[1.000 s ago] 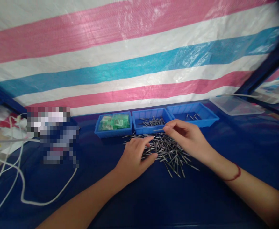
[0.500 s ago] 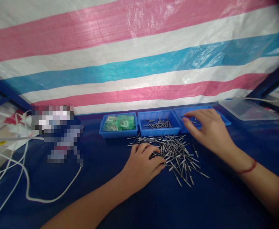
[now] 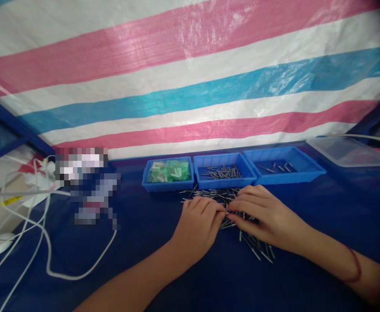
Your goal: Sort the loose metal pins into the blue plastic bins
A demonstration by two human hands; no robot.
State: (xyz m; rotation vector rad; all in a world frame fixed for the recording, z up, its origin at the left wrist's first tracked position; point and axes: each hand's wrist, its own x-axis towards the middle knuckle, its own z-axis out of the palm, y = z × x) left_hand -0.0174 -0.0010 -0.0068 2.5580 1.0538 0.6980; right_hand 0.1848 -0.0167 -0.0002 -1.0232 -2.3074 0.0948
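L hand (image 3: 197,223) & R hand (image 3: 270,214) tips meet over rivets (image 3: 221,196), can't tell if clamped; prob. best pinch 1 lightly

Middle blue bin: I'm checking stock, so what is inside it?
Inside the middle blue bin lies a loose heap of metal pins, a few lying apart toward the left; those deeper down are covered and cannot be counted.

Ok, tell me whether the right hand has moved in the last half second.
Yes. Judged against the rightmost blue bin, which it partly hid, the right hand has moved left and nearer the camera, to the pins.
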